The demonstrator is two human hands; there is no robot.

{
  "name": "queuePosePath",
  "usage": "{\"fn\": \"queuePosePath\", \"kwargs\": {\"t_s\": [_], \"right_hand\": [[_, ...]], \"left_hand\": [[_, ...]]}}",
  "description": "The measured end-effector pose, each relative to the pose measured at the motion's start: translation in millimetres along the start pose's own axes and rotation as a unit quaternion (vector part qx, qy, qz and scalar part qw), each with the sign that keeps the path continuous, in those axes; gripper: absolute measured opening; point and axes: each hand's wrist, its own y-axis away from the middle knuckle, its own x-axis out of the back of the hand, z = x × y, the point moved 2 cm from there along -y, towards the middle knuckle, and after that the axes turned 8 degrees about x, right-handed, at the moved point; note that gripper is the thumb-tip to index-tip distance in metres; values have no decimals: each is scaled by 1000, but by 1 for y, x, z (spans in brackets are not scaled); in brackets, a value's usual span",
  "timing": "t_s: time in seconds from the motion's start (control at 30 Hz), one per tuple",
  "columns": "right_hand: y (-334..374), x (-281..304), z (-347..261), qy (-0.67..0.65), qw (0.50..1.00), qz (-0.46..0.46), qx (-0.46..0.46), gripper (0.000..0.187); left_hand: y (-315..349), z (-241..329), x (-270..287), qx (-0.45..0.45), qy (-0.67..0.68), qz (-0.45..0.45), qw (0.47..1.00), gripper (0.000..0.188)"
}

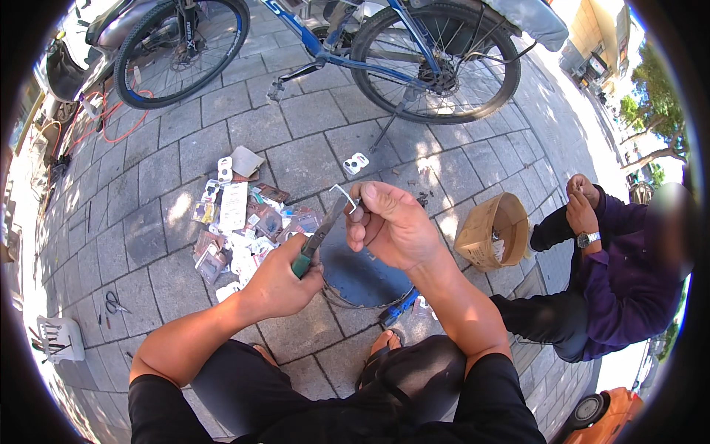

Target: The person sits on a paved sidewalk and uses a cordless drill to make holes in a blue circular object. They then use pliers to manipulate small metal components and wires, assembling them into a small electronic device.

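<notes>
My left hand (285, 280) is closed round a tool with a green handle (301, 265) and a long, flat, dark metal end (323, 231); its exact kind is unclear. The metal end slants up and to the right, meeting or nearly meeting a thin, bent, silvery metal piece (342, 194). My right hand (396, 226) pinches that piece between thumb and fingers. Below both hands is a dark, round-topped thing (370, 280), partly hidden by them. A heap of small flat packages (255, 233) lies on the paving to its left.
A blue bicycle (318, 48) stands on its kickstand ahead. To the right is an open cardboard box (475, 235), beside a seated person (621, 288) whose hands are together. Scissors (115, 302) and a white tool container (63, 339) are at the left; a blue object (399, 307) lies near my foot.
</notes>
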Motion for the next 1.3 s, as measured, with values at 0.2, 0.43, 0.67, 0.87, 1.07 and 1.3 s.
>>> {"fn": "queuePosePath", "kwargs": {"t_s": [0.2, 0.43, 0.67, 0.87, 1.07, 1.3], "right_hand": [[0, -1, -1, 44, 999, 29, -4, 35], [-1, -2, 1, 46, 999, 14, -11, 37], [0, -7, 0, 82, 996, 15, -28, 52], [1, -12, -1, 48, 997, 23, -49, 51], [0, -4, 2, -18, 998, -50, -27, 33], [-3, 12, -6, 15, 998, 41, 40, 22]], "left_hand": [[0, 1, 0, 4, -7, -10, 1000, 23], [2, 3, 0, 2, 0, -37, 999, 24], [4, 5, 0, 1, 16, -65, 998, 22], [5, 5, -1, -9, 18, -73, 997, 20], [2, 0, 1, 14, 75, -190, 979, 21], [2, 4, 3, 20, 93, -198, 975, 21]]}}
